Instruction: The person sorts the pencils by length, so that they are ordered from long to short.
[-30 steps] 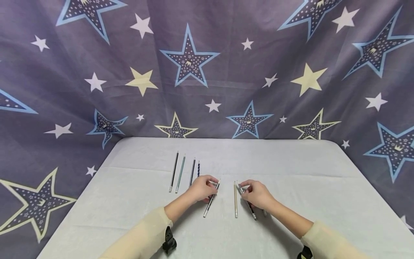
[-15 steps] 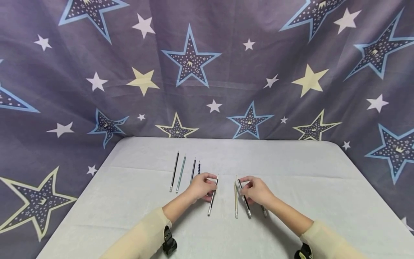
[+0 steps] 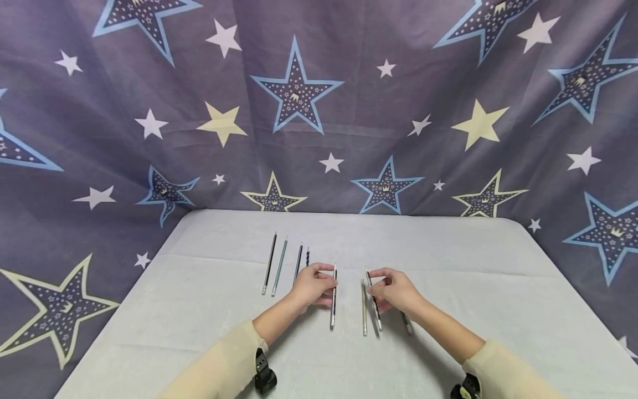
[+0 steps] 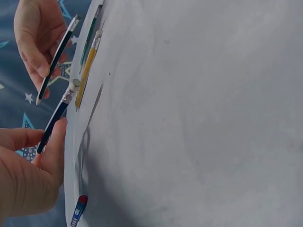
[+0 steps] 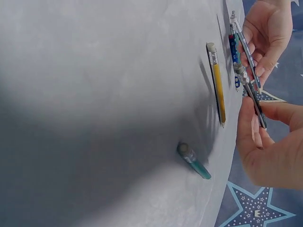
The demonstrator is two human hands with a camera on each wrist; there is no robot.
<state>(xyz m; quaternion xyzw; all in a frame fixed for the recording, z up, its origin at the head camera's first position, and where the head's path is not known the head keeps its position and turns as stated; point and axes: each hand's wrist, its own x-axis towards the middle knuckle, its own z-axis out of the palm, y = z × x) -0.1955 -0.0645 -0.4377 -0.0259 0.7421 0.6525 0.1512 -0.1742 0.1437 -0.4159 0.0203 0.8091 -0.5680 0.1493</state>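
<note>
My left hand [image 3: 313, 287] pinches a dark blue pencil [image 4: 57, 116] between thumb and fingers, its eraser end pointing toward me. My right hand [image 3: 396, 291] pinches a black pencil [image 3: 375, 313] the same way, and a shadow shows on the table under it. Between the two held pencils and close beside the black one lies a yellow pencil [image 5: 218, 87]. A green pencil [image 5: 194, 161] lies under my right hand, partly hidden by it in the head view. Left of my left hand lies a patterned blue pencil [image 3: 307, 256], its near end covered by the hand.
Further left on the white table [image 3: 448, 244] lie a black pencil [image 3: 269, 266], a teal pencil [image 3: 279, 266] and a dark pencil [image 3: 298, 261], roughly side by side. A star-printed cloth [image 3: 349, 111] hangs behind the table's far edge.
Both hands have moved slightly away from me with their pencils. The left pencil has turned from slanted to nearly straight, and the right one has swung toward the middle, its shadow now apart from it.
</note>
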